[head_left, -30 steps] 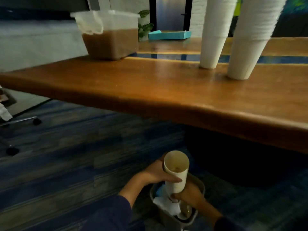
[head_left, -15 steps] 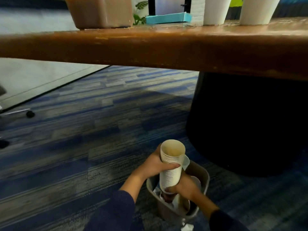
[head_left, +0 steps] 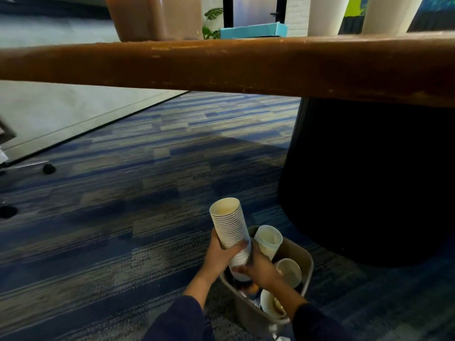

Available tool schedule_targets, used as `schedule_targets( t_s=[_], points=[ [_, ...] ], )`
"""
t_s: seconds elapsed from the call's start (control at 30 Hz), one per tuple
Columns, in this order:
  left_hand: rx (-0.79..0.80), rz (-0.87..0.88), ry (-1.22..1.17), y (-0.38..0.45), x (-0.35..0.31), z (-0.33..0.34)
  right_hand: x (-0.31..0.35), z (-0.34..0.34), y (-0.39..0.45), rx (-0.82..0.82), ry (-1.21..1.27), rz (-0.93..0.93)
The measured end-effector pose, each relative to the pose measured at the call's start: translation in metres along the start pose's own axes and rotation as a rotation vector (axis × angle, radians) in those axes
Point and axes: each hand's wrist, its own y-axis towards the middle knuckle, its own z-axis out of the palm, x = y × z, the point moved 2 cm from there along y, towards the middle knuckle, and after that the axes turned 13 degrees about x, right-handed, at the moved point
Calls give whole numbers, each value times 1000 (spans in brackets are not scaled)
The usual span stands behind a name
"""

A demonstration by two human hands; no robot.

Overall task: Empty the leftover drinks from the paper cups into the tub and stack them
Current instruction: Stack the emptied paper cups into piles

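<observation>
A tall stack of white paper cups (head_left: 230,230) leans left above a small grey bin (head_left: 307,269) on the carpet. My left hand (head_left: 220,253) grips the stack around its lower half. My right hand (head_left: 259,268) holds the stack's bottom end over the bin. Loose paper cups (head_left: 268,239) lie inside the bin, one (head_left: 289,271) with brown residue and another (head_left: 269,303) near the front. On the wooden table (head_left: 221,65) above stands the clear tub (head_left: 152,18) of brown liquid, with two big cup stacks (head_left: 325,14) at the right.
The table's thick wooden edge spans the view overhead. Its black pedestal base (head_left: 369,180) stands right of the bin. A teal tray (head_left: 253,30) and a plant sit at the back of the table. Chair castors (head_left: 48,168) rest on the blue striped carpet at left.
My head has dropped below the table edge. The cup stack has come further out of the bin and tilted left, with my right hand staying at its base.
</observation>
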Motion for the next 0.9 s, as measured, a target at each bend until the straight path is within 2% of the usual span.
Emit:
schedule_targets(
  t_s=[0.3, 0.47, 0.63, 0.77, 0.9],
  points=[
    [101, -57, 85, -3, 13, 2, -6, -4, -3, -8, -118, 37],
    [121, -237, 410, -22, 1, -9, 1, -14, -20, -58, -383, 144],
    [107, -415, 770, -45, -57, -19, 45, -37, -67, -110, -602, 201],
    [99, -411, 967, -80, -129, -36, 104, -50, -112, -65, -652, 183],
    [127, -401, 1057, -120, -214, -47, 184, -62, -171, -51, -642, 150]
  ],
)
